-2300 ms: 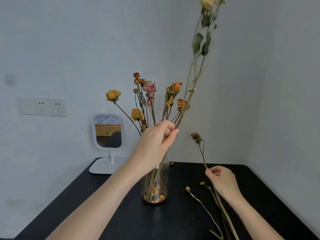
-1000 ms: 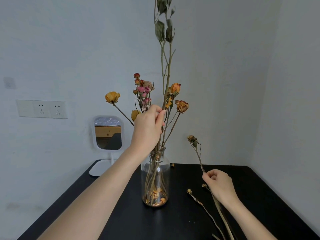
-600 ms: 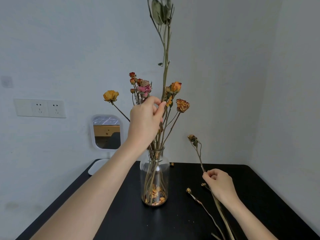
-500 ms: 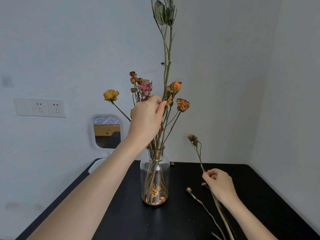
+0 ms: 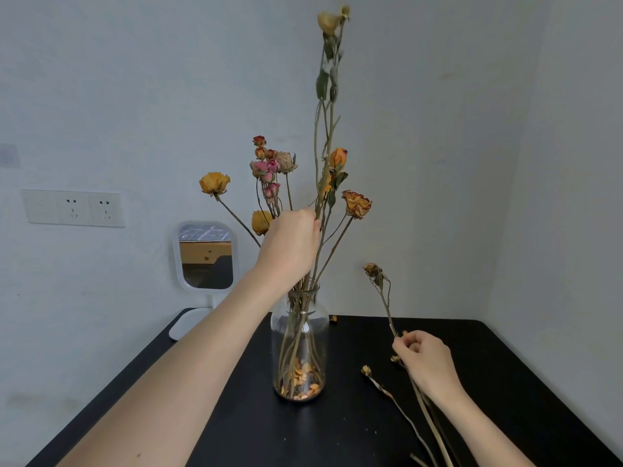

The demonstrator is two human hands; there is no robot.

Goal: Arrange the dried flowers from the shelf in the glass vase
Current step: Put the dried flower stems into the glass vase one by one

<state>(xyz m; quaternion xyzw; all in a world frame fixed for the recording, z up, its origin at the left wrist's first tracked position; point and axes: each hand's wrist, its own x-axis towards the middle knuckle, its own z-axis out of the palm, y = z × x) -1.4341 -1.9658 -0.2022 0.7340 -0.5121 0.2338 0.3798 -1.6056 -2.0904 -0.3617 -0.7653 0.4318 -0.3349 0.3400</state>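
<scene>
A clear glass vase [image 5: 300, 345] stands mid-table with several dried roses in it and loose petals at its bottom. My left hand [image 5: 290, 246] pinches a tall dried stem [image 5: 325, 129] just above the vase mouth; the stem runs down into the vase and carries a pale yellow bloom at its top. To the right, my right hand [image 5: 426, 360] is closed on a short withered flower stem [image 5: 382, 294] that points up. A few more dried stems [image 5: 399, 404] lie on the table beneath that hand.
The black table [image 5: 236, 416] sits in a corner of white walls. A small white stand mirror [image 5: 205, 254] is behind the vase to the left, and a wall socket panel [image 5: 72, 207] is further left. A fallen bud [image 5: 333, 319] lies behind the vase.
My left hand swung the tall stem from leaning right to upright and lowered it into the vase. My right hand stayed in place with the short stem.
</scene>
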